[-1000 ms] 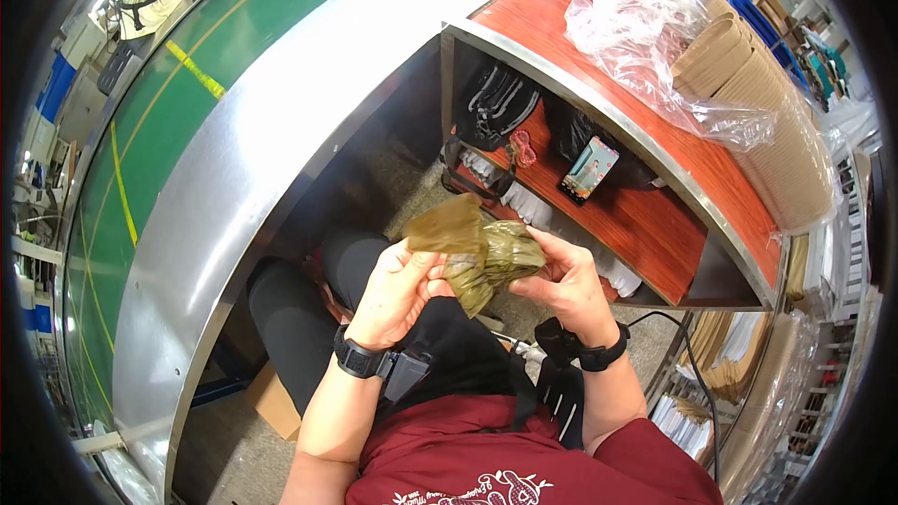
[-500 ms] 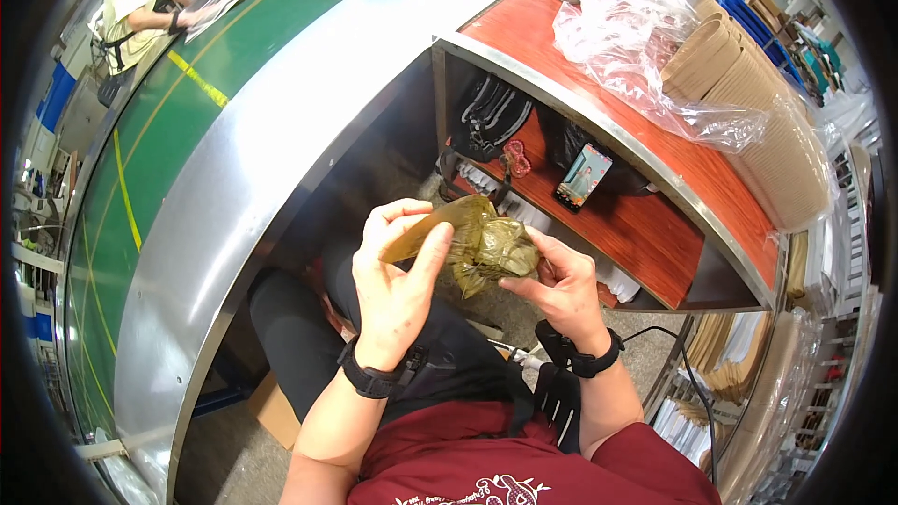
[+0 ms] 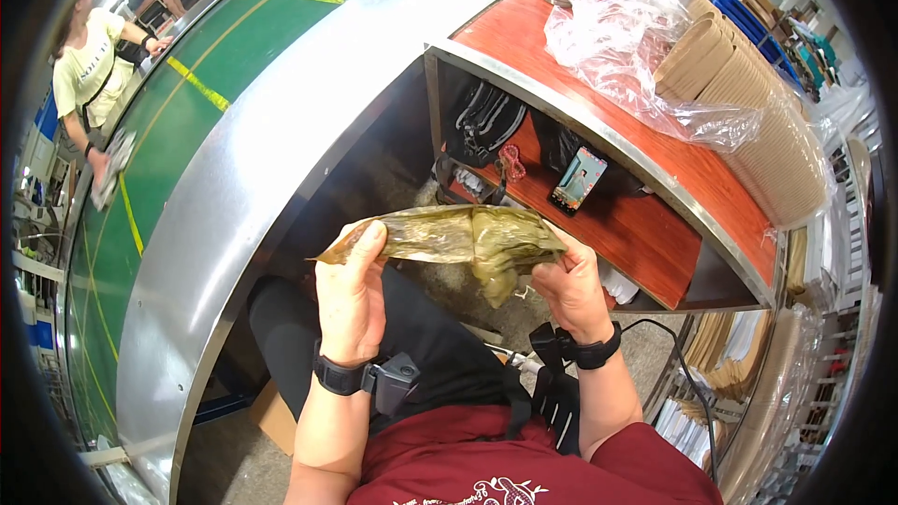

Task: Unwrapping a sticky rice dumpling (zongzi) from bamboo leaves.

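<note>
A long, glossy olive-green leaf wrapper is stretched level between my hands over my lap. Its right part is folded and crumpled into a thicker bundle, with a flap hanging down; whether food is inside is hidden. My left hand is closed on the leaf's left end, thumb on top. At the other end, the fingers of my right hand pinch the edge of the bundle.
A lit phone leans on the red-brown shelf ahead, near a red cord. Above it, the worktop carries clear plastic film and stacked brown paper pieces. Left lies a green conveyor with a metal rim; a co-worker stands beyond.
My left hand has moved left and down, drawing the leaf from a gathered bundle out into a long strip. My right hand keeps its hold. The co-worker has shifted left along the conveyor.
</note>
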The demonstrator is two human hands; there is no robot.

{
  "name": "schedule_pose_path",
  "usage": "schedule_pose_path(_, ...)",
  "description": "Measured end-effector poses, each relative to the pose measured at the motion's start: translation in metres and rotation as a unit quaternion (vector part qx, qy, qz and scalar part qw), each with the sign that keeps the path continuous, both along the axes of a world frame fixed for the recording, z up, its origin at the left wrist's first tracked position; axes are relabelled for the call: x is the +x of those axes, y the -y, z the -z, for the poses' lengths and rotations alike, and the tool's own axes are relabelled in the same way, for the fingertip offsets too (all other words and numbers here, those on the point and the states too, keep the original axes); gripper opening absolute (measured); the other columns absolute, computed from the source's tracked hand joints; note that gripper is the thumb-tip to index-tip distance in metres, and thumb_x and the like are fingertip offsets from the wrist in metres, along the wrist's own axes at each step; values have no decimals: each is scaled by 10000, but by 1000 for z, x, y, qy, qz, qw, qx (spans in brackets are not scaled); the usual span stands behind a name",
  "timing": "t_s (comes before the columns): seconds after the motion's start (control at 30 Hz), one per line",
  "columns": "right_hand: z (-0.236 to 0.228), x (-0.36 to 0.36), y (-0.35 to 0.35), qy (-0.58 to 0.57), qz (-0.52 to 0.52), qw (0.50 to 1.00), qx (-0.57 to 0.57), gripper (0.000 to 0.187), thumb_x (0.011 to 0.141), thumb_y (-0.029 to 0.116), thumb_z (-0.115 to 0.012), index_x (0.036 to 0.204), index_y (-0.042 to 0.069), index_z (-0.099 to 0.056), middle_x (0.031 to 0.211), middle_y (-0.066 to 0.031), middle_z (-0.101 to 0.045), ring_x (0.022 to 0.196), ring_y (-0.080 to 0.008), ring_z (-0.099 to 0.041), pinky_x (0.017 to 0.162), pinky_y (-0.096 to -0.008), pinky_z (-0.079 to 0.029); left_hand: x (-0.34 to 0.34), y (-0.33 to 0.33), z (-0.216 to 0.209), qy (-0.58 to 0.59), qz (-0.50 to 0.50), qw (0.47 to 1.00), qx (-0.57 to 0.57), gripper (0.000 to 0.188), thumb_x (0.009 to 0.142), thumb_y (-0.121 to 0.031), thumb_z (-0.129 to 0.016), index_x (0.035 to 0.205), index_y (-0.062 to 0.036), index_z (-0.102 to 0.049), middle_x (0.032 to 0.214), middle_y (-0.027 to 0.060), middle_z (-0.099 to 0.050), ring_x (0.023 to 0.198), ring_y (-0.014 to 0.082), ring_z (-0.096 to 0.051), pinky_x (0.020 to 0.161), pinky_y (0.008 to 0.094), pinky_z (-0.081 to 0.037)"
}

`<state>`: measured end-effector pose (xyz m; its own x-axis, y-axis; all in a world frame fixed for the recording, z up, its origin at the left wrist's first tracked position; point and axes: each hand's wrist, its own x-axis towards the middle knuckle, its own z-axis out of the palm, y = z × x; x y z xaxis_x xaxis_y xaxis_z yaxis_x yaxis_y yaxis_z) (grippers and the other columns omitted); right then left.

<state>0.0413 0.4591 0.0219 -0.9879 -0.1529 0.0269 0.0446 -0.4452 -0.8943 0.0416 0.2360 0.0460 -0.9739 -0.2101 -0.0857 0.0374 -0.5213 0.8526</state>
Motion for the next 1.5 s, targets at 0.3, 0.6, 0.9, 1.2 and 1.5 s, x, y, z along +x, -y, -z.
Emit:
schedule_pose_path(0.3, 25, 1, -11, 103, -70, 970, -209, 443, 807, 273, -644, 1105, -22, -500, 595, 89, -397, 486, -4, -302, 505, -160, -331, 3, 4, 3, -1, 22, 997, 80, 140, 811, -72, -603, 943, -25, -600, 914, 26, -603, 856, 119, -555, 804, 284, -422)
schedule_pose_path(0.6, 16, 7, -3, 175, -78, 920, -343, 386, 843, 331, -542, 1142, 86, -521, 1109, -69, -589, 906, -204, -612, 708, -320, -496, 6, -3, 14, 32, 56, 992, 105, 168, 800, -97, -619, 954, -31, -609, 921, 40, -615, 881, 136, -556, 810, 305, -420)
schedule_pose_path(0.9, 27, 4, -2, 219, -45, 898, -379, 403, 832, 420, -548, 1093, 112, -545, 1004, -14, -590, 610, -56, -511, 494, -183, -405, 6, -13, 33, 106, 72, 984, 127, 162, 809, -166, -633, 946, -80, -621, 905, -9, -600, 847, 86, -521, 752, 270, -398)
schedule_pose_path(1.2, 28, -1, -7, 194, -3, 898, -395, 458, 842, 458, -511, 1165, 134, -498, 1139, -44, -542, 771, -80, -555, 575, -206, -461, 29, -37, 35, -36, -161, 942, -293, 345, 689, -11, -632, 1013, -44, -516, 947, 44, -485, 866, 143, -478, 787, 266, -362)
schedule_pose_path(1.5, 11, 1, 6, 168, -17, 939, -299, 536, 858, 485, -477, 1164, 46, -444, 1034, -34, -560, 444, 4, -254, 372, -139, -222, 23, -74, 6, -266, -95, 762, -583, 515, 530, -193, -794, 967, -58, -557, 929, 85, -542, 876, 278, -488, 777, 379, -390)
